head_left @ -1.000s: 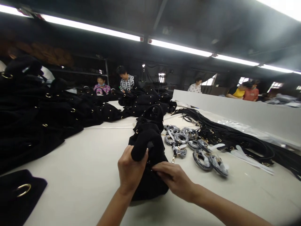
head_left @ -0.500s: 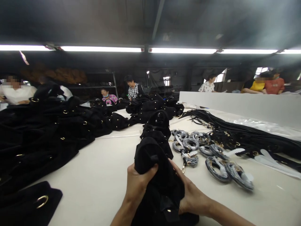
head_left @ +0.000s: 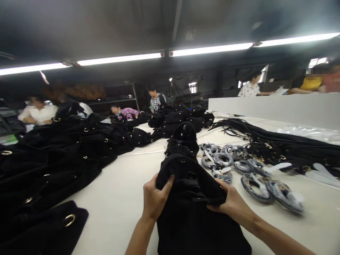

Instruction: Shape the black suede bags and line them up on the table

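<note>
A black fabric bag (head_left: 196, 226) lies in front of me on the pale table, its mouth spread and its dark inside partly showing. My left hand (head_left: 156, 198) grips the left edge of the mouth, thumb on the inner side. On the opposite edge my right hand (head_left: 228, 202) is closed, thumb on top and fingers beneath the cloth. Small dark tabs show across the opening between the hands. Just beyond it stand more black bags (head_left: 183, 138) with gold-coloured fittings, in a row. Right of the bag lie coiled straps (head_left: 223, 159) in clear wrapping with white strips.
A large heap of black bags (head_left: 61, 159) with gold rings covers the left side. Long black straps (head_left: 265, 136) stretch along the right, before a white partition (head_left: 273, 108). Several people work farther back, one in a checked shirt (head_left: 158, 102). The table (head_left: 117, 198) is pale.
The bag's mouth has been pulled wider, my right hand moving outward to the right. More of the bag's front now shows below the hands. The view has tilted and shifted slightly.
</note>
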Demonstrator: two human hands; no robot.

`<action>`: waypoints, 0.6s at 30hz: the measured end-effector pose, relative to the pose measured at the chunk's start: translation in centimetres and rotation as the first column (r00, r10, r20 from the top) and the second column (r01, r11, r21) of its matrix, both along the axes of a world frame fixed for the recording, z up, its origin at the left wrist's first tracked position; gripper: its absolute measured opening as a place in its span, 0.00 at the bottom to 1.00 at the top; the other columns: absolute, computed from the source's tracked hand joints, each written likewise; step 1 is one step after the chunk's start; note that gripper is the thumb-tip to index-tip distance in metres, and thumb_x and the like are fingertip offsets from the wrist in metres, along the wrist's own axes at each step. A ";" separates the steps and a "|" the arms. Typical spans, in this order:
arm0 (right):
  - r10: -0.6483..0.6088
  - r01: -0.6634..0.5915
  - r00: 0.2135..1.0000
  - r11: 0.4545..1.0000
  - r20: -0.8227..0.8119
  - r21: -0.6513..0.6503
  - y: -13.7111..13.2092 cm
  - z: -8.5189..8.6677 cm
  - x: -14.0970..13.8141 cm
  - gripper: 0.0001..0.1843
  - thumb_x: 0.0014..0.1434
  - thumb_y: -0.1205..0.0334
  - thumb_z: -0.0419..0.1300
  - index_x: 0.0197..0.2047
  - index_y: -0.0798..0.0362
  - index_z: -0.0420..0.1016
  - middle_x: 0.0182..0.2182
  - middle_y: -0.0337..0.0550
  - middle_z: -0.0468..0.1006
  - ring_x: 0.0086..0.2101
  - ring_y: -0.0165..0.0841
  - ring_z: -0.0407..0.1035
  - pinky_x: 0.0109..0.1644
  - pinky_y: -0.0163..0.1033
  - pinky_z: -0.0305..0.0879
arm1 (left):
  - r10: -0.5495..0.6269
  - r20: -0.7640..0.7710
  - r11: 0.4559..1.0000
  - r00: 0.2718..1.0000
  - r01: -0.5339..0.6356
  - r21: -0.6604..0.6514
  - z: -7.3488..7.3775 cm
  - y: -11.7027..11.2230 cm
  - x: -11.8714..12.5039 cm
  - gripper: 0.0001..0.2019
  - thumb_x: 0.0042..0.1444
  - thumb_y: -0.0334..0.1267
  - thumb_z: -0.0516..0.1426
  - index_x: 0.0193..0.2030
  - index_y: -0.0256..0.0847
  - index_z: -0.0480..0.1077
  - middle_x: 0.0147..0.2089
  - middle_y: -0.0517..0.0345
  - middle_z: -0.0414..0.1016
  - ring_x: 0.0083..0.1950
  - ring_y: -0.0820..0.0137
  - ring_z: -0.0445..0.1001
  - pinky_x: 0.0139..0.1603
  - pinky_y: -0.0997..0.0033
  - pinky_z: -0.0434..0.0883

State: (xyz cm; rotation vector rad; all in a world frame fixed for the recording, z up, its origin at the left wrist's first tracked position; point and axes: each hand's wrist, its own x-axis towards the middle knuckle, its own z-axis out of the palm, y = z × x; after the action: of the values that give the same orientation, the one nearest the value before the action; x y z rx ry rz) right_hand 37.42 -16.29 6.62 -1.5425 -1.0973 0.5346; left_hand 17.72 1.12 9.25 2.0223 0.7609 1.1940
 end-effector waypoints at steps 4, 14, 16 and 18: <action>-0.062 0.053 0.995 0.993 0.081 0.104 -1.4 3.0 0.8 0.22 0.42 0.59 0.76 0.41 0.52 0.78 0.32 0.37 0.77 0.34 0.36 0.70 0.38 0.38 0.69 | -0.067 -0.003 0.997 0.998 0.067 -0.045 -0.6 1.0 -0.3 0.20 0.57 0.58 0.59 0.31 0.41 0.72 0.27 0.61 0.71 0.30 0.70 0.68 0.34 0.73 0.67; -0.716 0.583 0.698 0.554 -0.018 0.595 2.6 12.2 15.4 0.31 0.38 0.51 0.77 0.44 0.55 0.74 0.37 0.42 0.79 0.35 0.38 0.74 0.40 0.44 0.74 | 0.035 -0.051 0.970 0.998 -0.046 -0.238 -3.6 0.5 1.7 0.22 0.59 0.61 0.55 0.29 0.43 0.71 0.26 0.61 0.73 0.28 0.69 0.68 0.30 0.73 0.66; -0.836 0.586 0.542 0.453 0.092 0.672 5.2 13.2 19.8 0.28 0.41 0.52 0.75 0.42 0.55 0.72 0.37 0.43 0.78 0.35 0.38 0.72 0.41 0.45 0.72 | 0.058 -0.095 0.979 0.994 -0.075 -0.190 -4.2 0.9 1.8 0.23 0.59 0.61 0.54 0.27 0.43 0.70 0.26 0.61 0.73 0.27 0.69 0.69 0.30 0.73 0.67; -0.906 0.590 0.358 0.408 0.227 0.697 7.7 13.7 24.1 0.25 0.46 0.54 0.73 0.43 0.55 0.70 0.38 0.47 0.76 0.38 0.40 0.71 0.46 0.46 0.70 | 0.090 -0.135 0.984 0.987 -0.109 -0.141 -4.8 1.5 1.8 0.22 0.59 0.61 0.54 0.28 0.43 0.71 0.26 0.61 0.74 0.27 0.69 0.71 0.30 0.73 0.68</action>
State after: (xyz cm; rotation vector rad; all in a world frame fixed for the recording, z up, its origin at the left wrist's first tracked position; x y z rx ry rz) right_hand 61.51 -8.62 20.37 -1.5427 -0.6532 -0.9562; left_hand 19.56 2.58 4.49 1.9709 0.9945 1.0371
